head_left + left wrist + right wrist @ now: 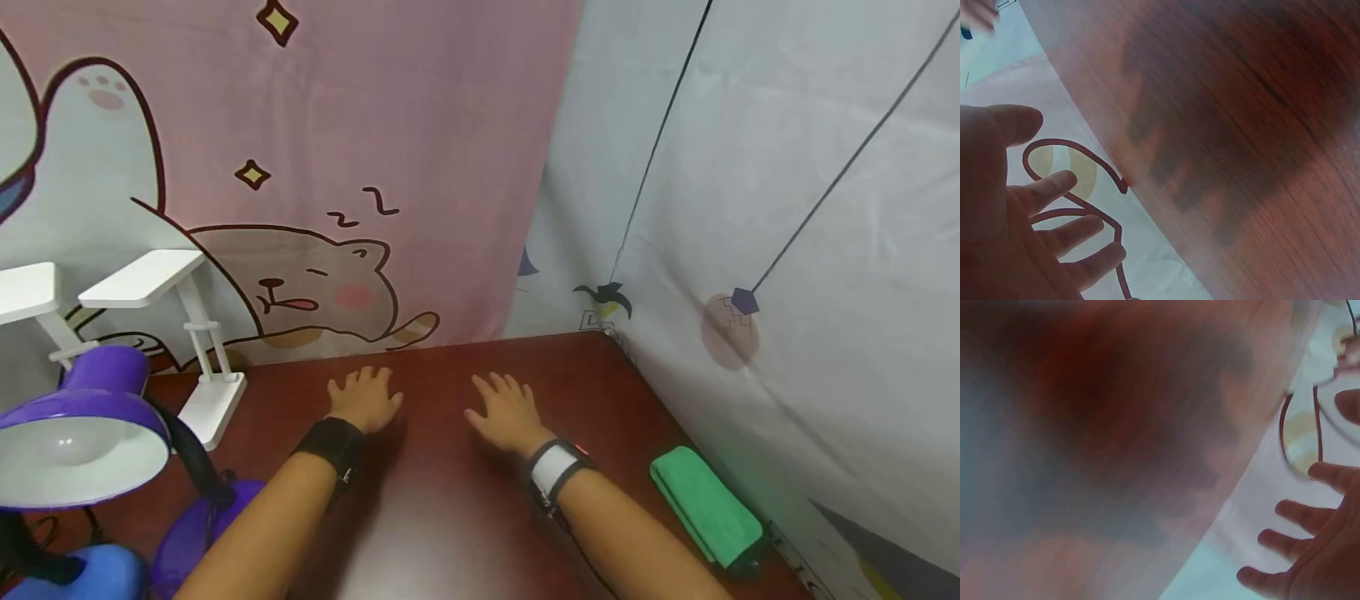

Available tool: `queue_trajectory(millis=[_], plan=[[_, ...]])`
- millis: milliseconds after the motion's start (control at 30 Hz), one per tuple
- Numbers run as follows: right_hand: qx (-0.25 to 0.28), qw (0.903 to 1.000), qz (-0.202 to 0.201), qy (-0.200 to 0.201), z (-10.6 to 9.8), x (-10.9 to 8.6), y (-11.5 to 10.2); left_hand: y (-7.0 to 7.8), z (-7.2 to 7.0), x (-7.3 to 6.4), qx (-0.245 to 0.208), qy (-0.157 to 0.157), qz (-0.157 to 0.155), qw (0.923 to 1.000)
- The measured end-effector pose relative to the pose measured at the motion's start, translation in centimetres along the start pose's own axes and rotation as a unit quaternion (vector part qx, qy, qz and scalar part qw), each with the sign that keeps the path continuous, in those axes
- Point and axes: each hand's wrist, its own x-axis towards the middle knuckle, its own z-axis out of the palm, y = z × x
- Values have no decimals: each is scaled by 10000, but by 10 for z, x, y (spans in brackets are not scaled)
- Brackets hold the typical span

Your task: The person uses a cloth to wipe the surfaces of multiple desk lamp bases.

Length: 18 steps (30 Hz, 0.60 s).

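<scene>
Both bare hands reach out over the dark red-brown wooden table, fingers spread and holding nothing. The left hand is near the table's far edge, left of the middle; its palm and fingers show in the left wrist view, apart from the tabletop, with a shadow cast on the wood. To its right the right hand is held likewise, its spread fingers visible in the right wrist view. Each wrist wears a strap. A folded green cloth lies to the right of the right forearm.
At the left stand a purple desk lamp, a blue lamp base and white folding stands. Behind the table hangs a pink curtain with cartoon animals; a white printed curtain runs along the right side.
</scene>
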Motion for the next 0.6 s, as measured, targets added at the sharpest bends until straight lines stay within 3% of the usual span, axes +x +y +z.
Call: queue_trajectory(millis=[133,300,467,600], plan=[[96,9986,462,225,-14,-34,59,0,-3,-1,-37,-75,-32,10000],[-166,9943,925,498,-29,-92,126,1,0,-1,-31,-53,3,10000],[-503,9886,1265,637,-39,-147,168,-2,-1,-3,-88,6,50,9999],[-297,9847,1690,293,-37,-177,193,-3,-2,-4,-87,49,81,9999]])
